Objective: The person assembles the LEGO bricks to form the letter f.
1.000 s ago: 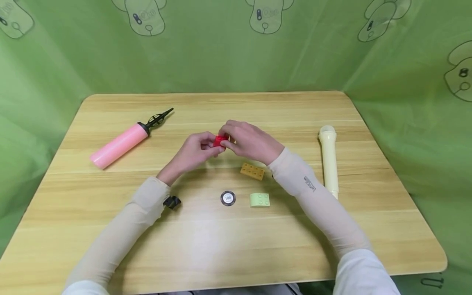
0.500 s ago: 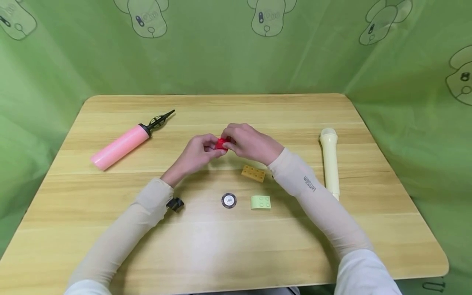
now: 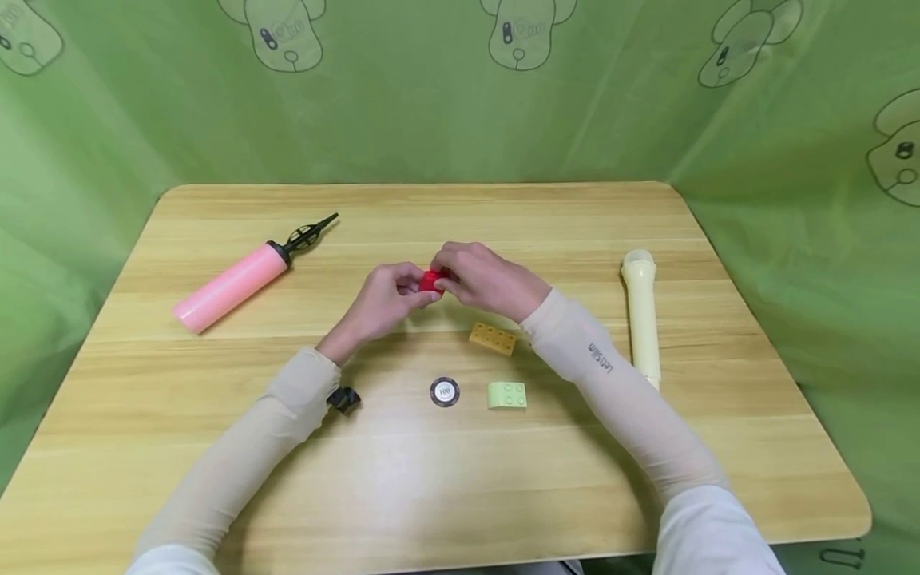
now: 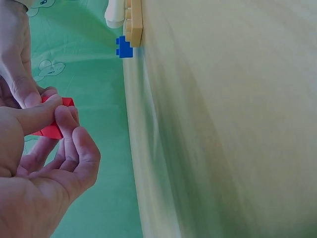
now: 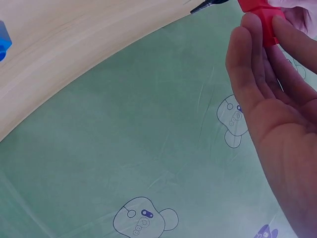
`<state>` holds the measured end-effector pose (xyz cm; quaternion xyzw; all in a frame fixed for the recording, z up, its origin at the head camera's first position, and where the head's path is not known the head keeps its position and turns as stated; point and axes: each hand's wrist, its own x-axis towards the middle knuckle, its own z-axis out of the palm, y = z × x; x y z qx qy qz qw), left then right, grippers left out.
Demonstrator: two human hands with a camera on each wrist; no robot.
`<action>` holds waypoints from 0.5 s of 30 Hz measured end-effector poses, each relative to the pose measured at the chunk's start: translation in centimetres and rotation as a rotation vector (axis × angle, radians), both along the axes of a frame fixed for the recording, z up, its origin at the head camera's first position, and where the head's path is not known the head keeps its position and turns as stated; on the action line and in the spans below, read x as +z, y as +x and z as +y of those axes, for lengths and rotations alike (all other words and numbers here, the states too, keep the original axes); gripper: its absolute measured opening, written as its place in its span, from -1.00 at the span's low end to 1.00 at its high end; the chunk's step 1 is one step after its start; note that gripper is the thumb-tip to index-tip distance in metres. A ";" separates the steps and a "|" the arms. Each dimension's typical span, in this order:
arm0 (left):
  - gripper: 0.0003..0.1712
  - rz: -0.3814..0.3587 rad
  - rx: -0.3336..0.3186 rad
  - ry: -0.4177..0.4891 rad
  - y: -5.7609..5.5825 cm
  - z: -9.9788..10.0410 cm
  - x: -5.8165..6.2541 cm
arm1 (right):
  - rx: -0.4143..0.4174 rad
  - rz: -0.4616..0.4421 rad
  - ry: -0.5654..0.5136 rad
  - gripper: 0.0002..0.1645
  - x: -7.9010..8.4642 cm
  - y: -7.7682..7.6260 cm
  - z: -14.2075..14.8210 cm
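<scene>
Up above the middle of the table, both hands hold a small red toy brick piece (image 3: 431, 281) between them. My left hand (image 3: 379, 302) pinches its left side between thumb and fingers, and my right hand (image 3: 489, 279) pinches it from the right. Two red blocks (image 5: 263, 20) joined end to end show in the right wrist view, partly covered by fingers. Nearer me on the table lie a yellow-orange brick (image 3: 493, 339), a pale green brick (image 3: 507, 395) with a curved end, and a round black-and-white chip (image 3: 445, 391) marked 100.
A pink hand pump (image 3: 233, 286) with a black nozzle lies at the left. A cream microphone-shaped thing (image 3: 642, 319) lies at the right. In the left wrist view a blue brick (image 4: 125, 47) stands beside the yellow-orange one. Green curtains surround the wooden table (image 3: 402, 479).
My left hand and forearm have shifted slightly to the right, and the red piece is turned a little between the fingers. Both hands keep their hold; the other objects stay where they lay.
</scene>
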<state>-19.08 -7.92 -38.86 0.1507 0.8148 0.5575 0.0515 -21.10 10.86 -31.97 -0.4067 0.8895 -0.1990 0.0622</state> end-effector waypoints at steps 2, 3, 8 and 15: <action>-0.79 -0.003 0.004 0.007 0.1 0.0 -0.1 | -0.002 0.007 0.008 -0.85 -0.2 0.1 -0.1; -0.79 -0.003 0.007 0.010 0.1 0.1 -0.2 | -0.002 0.013 0.013 -0.85 -0.2 0.1 -0.1; -0.83 0.011 0.020 0.020 0.2 0.2 -0.2 | 0.005 0.037 0.014 -0.84 -0.4 0.3 -0.2; -0.81 0.045 0.021 -0.027 0.0 0.5 0.6 | 0.005 0.031 -0.057 -0.85 -0.3 0.2 0.5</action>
